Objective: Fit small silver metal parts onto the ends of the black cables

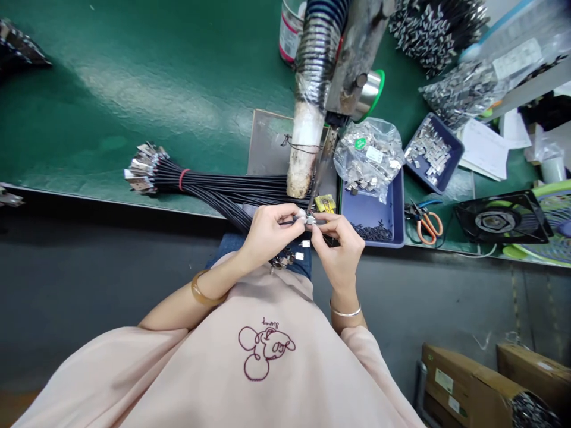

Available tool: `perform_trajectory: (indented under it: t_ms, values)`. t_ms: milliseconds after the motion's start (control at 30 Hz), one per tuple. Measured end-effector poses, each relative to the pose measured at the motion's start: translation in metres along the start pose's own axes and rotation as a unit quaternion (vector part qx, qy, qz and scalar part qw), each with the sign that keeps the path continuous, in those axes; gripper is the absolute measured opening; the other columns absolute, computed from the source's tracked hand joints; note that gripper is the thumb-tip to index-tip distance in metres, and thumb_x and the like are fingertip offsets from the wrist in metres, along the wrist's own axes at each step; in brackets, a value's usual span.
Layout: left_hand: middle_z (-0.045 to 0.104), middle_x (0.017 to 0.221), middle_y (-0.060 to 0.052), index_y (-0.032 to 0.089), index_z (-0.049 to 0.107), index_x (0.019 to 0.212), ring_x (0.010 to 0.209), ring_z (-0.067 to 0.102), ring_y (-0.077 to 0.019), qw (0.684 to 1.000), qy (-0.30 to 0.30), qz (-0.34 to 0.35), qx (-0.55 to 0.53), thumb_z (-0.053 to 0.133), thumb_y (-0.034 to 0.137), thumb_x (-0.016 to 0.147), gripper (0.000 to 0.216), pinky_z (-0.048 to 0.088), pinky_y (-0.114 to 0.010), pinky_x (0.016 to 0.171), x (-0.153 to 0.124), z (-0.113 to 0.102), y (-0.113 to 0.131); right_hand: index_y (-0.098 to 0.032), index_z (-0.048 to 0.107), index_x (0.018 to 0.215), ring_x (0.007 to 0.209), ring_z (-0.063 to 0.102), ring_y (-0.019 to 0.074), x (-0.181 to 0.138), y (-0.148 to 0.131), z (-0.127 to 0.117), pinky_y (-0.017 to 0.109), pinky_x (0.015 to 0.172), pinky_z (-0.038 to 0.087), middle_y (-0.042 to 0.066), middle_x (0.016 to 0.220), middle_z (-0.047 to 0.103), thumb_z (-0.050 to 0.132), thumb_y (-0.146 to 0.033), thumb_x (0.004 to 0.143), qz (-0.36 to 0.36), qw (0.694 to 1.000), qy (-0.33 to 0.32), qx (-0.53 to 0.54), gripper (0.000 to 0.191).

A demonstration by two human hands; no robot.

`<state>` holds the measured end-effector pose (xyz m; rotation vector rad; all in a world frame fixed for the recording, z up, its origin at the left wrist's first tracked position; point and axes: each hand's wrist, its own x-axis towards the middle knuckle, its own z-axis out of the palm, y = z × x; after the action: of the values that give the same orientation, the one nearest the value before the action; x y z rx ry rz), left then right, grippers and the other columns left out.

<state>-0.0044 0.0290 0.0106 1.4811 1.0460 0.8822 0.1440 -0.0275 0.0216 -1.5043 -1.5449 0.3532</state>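
My left hand [272, 232] pinches the end of a black cable at the table's front edge. Small silvery metal connectors [311, 220] sit between my two hands' fingertips. My right hand [341, 246] is closed on the right side of this metal piece. Just above, the thin rod of a mounted soldering iron [325, 157] points down at the connector; whether it touches cannot be told. Beside it hangs a white-ended fume hose [302, 151]. A bundle of black cables [232, 187], tied with a red band, lies to the left, and loose connector ends [288, 258] hang below my hands.
A blue tray [398, 208] with small black parts and a plastic bag of connectors [370, 156] stands at right. Further right are a smaller tray [455, 156] of metal connectors, orange-handled pliers [429, 227] and a black fan [504, 220]. Cardboard boxes [468, 380] stand on the floor.
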Motion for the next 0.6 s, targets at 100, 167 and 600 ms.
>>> perform_trajectory:
  t_ms: [100, 167, 600]
  values:
    - [0.041, 0.055, 0.005, 0.013, 0.067, 0.071, 0.053, 0.035, -0.0066, 1.0, -0.006, 0.01, 0.022, 0.059, 0.018, 0.079, 0.012, 0.027, -0.021, 0.05, 0.001, -0.001, -0.001, -0.023, 0.062, 0.079, 0.088, 0.072, 0.015, -0.001, -0.001, 0.003, 0.028, 0.072, 0.062, 0.003, 0.096, 0.075, 0.064, -0.019, 0.089, -0.007, 1.0, 0.0, -0.016, 0.011]
    - [0.049, 0.057, 0.004, 0.013, 0.069, 0.073, 0.053, 0.04, -0.0074, 0.999, -0.021, 0.015, 0.046, 0.059, 0.02, 0.081, 0.014, 0.031, -0.021, 0.051, 0.001, -0.003, -0.001, -0.024, 0.064, 0.087, 0.091, 0.073, 0.0159, -0.008, 0.001, 0.002, 0.029, 0.075, 0.063, 0.003, 0.1, 0.075, 0.063, -0.021, 0.091, -0.009, 1.0, -0.003, -0.012, 0.005]
    - [0.075, 0.094, 0.003, 0.035, 0.072, 0.098, 0.087, 0.07, -0.0205, 0.962, -0.27, 0.003, -0.037, 0.064, 0.018, 0.081, 0.025, 0.056, -0.033, 0.08, -0.076, -0.023, -0.002, -0.013, 0.063, 0.098, 0.083, 0.071, 0.0178, -0.066, 0.169, -0.138, 0.036, 0.08, 0.059, 0.007, 0.091, 0.071, 0.052, -0.045, 0.098, 0.322, 0.884, 0.25, -0.227, 0.034]
